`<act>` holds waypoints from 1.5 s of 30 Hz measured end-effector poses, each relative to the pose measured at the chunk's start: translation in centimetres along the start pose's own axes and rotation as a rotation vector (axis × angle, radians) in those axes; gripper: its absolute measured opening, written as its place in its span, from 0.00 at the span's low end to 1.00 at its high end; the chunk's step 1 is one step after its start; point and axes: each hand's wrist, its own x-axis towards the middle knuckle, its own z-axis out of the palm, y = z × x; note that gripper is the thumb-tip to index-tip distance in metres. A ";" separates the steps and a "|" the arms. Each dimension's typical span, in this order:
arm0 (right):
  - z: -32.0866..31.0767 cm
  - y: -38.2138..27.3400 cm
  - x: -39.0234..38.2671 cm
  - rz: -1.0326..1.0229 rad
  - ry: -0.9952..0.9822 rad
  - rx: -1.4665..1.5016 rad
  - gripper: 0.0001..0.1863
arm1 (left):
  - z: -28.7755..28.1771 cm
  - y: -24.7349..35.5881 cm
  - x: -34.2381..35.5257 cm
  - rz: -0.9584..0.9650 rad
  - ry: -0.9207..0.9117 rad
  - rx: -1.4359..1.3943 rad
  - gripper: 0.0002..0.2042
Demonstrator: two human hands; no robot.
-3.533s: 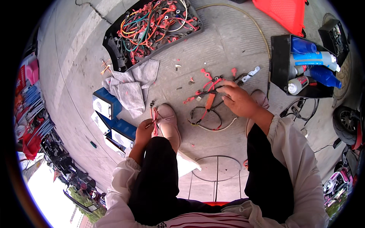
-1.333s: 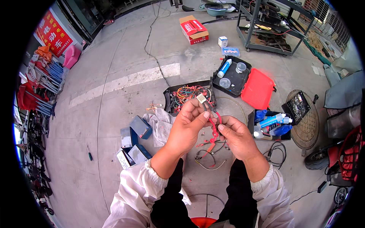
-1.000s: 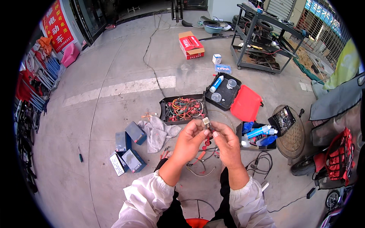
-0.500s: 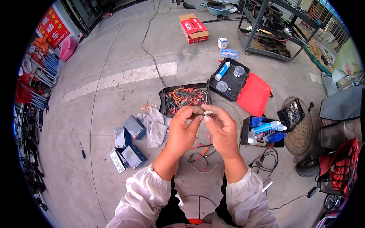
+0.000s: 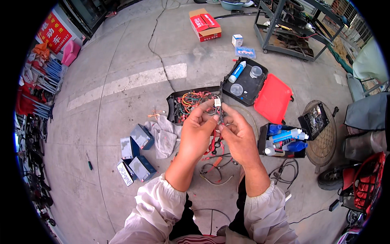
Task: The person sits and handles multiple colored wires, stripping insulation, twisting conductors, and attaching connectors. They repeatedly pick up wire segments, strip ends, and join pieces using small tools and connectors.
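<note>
Between my two hands a small white plug connector (image 5: 217, 102) stands upright, with thin wires running down from it. Red and black leads (image 5: 213, 143) with dark ring-like ends dangle below my fingers. My left hand (image 5: 200, 132) pinches the connector's wires from the left, its thumb meeting the fingertips. On the other side my right hand (image 5: 239, 136) is closed on the same wires with thumb and forefinger. Just beyond the hands lies a black tray (image 5: 174, 106) full of tangled red, green and orange wires (image 5: 191, 99), partly covered by my fingers.
Several dark blue block batteries (image 5: 142, 136) and a grey cloth (image 5: 164, 140) lie at left, a screwdriver (image 5: 89, 162) farther out. Right are an open toolbox with a red lid (image 5: 273, 99), a bin of bottles (image 5: 298, 153) and a manhole cover (image 5: 325, 144). A metal cart (image 5: 260, 38) stands behind.
The white connector has turned from lying sideways to standing upright and sits higher above my thumbs. Red and black leads now show hanging below my hands.
</note>
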 end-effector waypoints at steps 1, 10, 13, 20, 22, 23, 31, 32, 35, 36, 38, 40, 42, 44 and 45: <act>0.1 0.0 0.1 -0.011 0.007 -0.005 0.26 | 0.0 0.1 -0.1 0.009 -0.014 0.006 0.22; -0.4 -1.0 -1.1 0.013 -0.051 -0.213 0.21 | -0.8 1.1 -0.9 -0.161 -0.171 0.023 0.29; -1.5 -1.1 -1.3 0.046 -0.096 -0.231 0.20 | -1.1 1.4 -1.1 -0.249 -0.232 0.042 0.27; -2.2 -1.4 -0.8 0.054 -0.181 -0.065 0.22 | -1.1 1.5 -0.8 -0.148 -0.267 -0.015 0.25; -2.2 -1.9 -0.8 0.065 -0.198 -0.037 0.23 | -1.3 1.7 -0.8 -0.123 -0.270 0.000 0.25; -2.1 -2.1 -0.8 0.070 -0.207 -0.023 0.23 | -1.2 1.8 -0.8 -0.114 -0.273 -0.027 0.26; -1.9 -2.2 -0.6 0.053 -0.189 0.134 0.25 | -0.8 2.0 -0.9 -0.109 -0.316 -0.242 0.28; -1.9 -2.2 -0.6 0.041 -0.191 0.143 0.25 | -0.8 1.9 -0.9 -0.102 -0.319 -0.249 0.28; -1.7 -2.5 -0.8 0.009 -0.218 0.132 0.25 | -1.2 1.9 -0.9 -0.095 -0.308 -0.280 0.27; -1.7 -2.5 -0.8 0.015 -0.220 0.132 0.25 | -1.3 2.0 -0.9 -0.100 -0.294 -0.301 0.26; -1.5 -2.3 -0.8 0.027 -0.225 0.133 0.24 | -1.5 1.9 -0.8 -0.101 -0.267 -0.319 0.25; -1.6 -1.6 -0.6 0.025 -0.199 0.130 0.21 | -1.4 1.4 -0.6 -0.098 -0.245 -0.321 0.25; -1.4 -1.3 -0.5 0.019 -0.156 0.110 0.18 | -1.2 1.3 -0.7 -0.102 -0.222 -0.346 0.23; -1.0 -1.2 -0.4 0.010 -0.095 0.071 0.14 | -1.3 1.3 -0.7 -0.110 -0.210 -0.351 0.20; -0.8 -1.2 -0.4 -0.001 -0.076 0.069 0.12 | -1.4 1.3 -0.7 -0.117 -0.209 -0.345 0.17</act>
